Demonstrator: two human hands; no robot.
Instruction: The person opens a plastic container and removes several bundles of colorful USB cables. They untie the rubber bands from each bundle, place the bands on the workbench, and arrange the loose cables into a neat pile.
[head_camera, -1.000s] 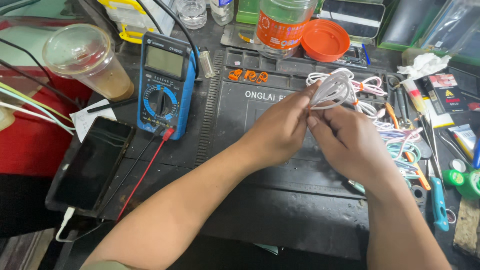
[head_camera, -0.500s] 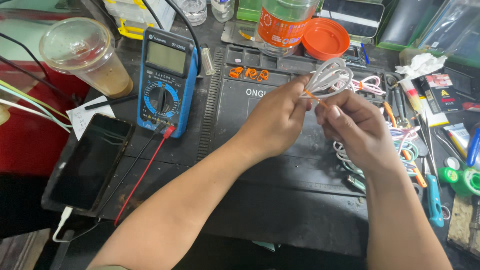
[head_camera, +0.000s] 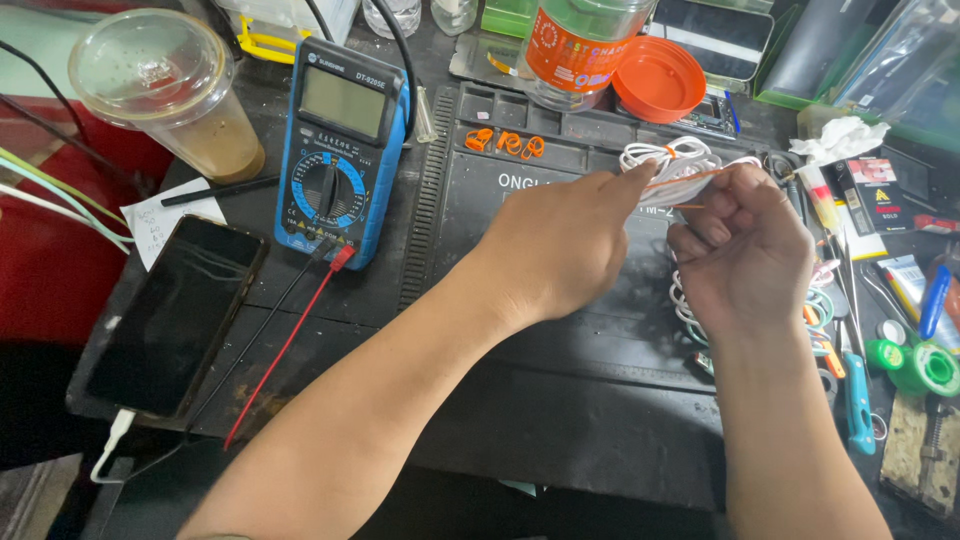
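Observation:
My left hand (head_camera: 560, 245) and my right hand (head_camera: 745, 250) are held close together over a black work mat (head_camera: 560, 400). Between them they hold a coiled bundle of white cable (head_camera: 680, 165), raised just above the mat. My left fingertips pinch a thin orange tie (head_camera: 680, 180) that stretches across the bundle to my right hand. My right fist is curled around the bundle's lower side. More white and coloured cable loops (head_camera: 685, 310) hang or lie below my right hand, partly hidden by it.
A blue multimeter (head_camera: 340, 150) with red and black leads lies left of the mat, beside a dark phone (head_camera: 175, 315) and a lidded plastic cup (head_camera: 165, 95). An orange lid (head_camera: 658, 78), a bottle and small orange ties (head_camera: 505, 142) sit behind. Tools crowd the right edge.
Both hands lifted the cable bundle and shifted it slightly right. My left fingers now pull the orange tie taut across it.

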